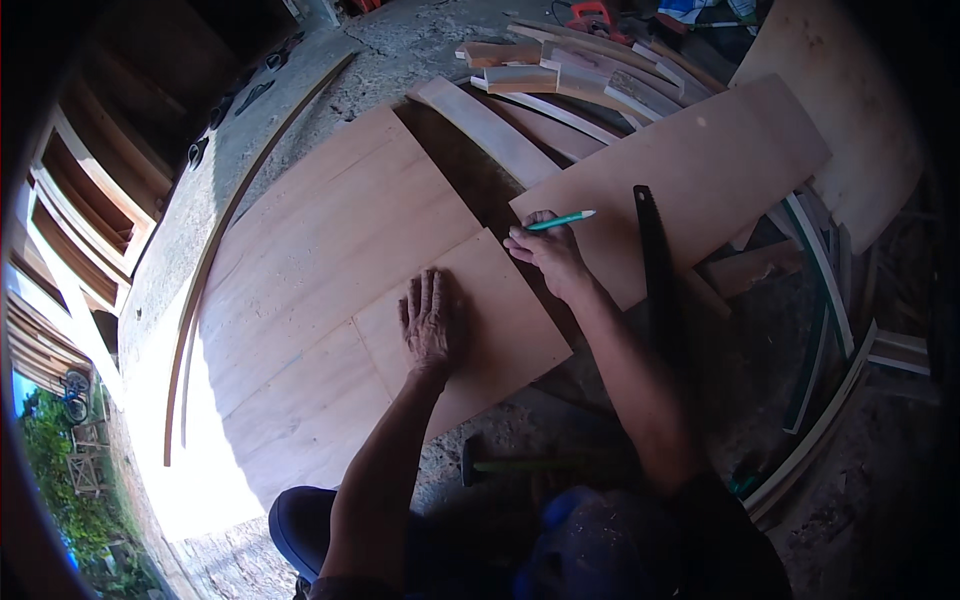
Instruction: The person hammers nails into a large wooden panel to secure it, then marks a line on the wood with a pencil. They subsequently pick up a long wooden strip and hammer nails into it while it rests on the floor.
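Note:
My left hand (432, 322) lies flat, fingers stretched forward, on a smaller plywood piece (515, 325). That piece rests on top of a large plywood sheet (310, 225) on the ground. A teal pencil (570, 219) is held in my right hand (550, 252), its pale end pointing right. This hand is over the far right corner of the smaller piece, beside the sheet's right edge. To its right a handsaw (652, 235) with a dark toothed blade lies partly across another plywood board (715, 165); my right forearm is near its lower end.
Wooden offcuts (590, 85) are piled at the far right, with a red tool (595, 18) behind them. A long thin strip (240, 200) runs along the left. A hammer (500, 466) lies near my knees. Wooden frames (90, 200) stand at the far left.

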`<state>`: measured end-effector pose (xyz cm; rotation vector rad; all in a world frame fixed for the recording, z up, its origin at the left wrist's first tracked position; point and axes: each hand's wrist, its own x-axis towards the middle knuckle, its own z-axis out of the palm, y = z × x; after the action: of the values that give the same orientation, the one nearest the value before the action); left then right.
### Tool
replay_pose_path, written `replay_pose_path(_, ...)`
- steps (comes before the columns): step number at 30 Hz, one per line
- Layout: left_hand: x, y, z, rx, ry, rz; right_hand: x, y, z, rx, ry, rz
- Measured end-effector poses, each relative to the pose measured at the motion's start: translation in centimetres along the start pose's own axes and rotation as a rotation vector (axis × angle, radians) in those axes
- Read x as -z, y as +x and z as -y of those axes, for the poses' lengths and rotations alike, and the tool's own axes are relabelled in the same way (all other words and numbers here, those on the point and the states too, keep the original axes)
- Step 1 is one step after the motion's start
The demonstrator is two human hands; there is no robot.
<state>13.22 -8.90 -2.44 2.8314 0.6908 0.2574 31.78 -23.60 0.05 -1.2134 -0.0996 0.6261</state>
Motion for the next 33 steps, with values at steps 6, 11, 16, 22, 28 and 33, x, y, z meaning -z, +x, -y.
replay_pose_path(6, 1.6, 0.2, -0.3, 0.019, 0.018, 0.023, -2.3, 5.0, -0.1, -0.088, -0.140, 0.064)
replay_pose_path(11, 1.4, 0.3, -0.2, 0.008, 0.035, 0.008, -2.2, 5.9, -1.2, -0.056, -0.221, 0.092)
replay_pose_path(16, 1.3, 0.5, -0.2, -0.004, 0.010, 0.007, -1.9, 5.6, 0.7, -0.087, -0.318, 0.010)
replay_pose_path(22, 1.6, 0.5, -0.7, 0.022, 0.031, 0.032, -2.2, -3.1, 8.1, 0.118, -0.261, 0.318)
replay_pose_path(28, 1.8, 0.6, -0.6, 0.052, 0.043, 0.051, -4.9, -6.5, 9.6, 0.477, -0.127, 0.303)
replay_pose_path(33, 1.8, 0.4, -0.8, 0.032, 0.040, 0.035, -2.9, -5.1, 4.2, 0.490, -0.641, 0.278)
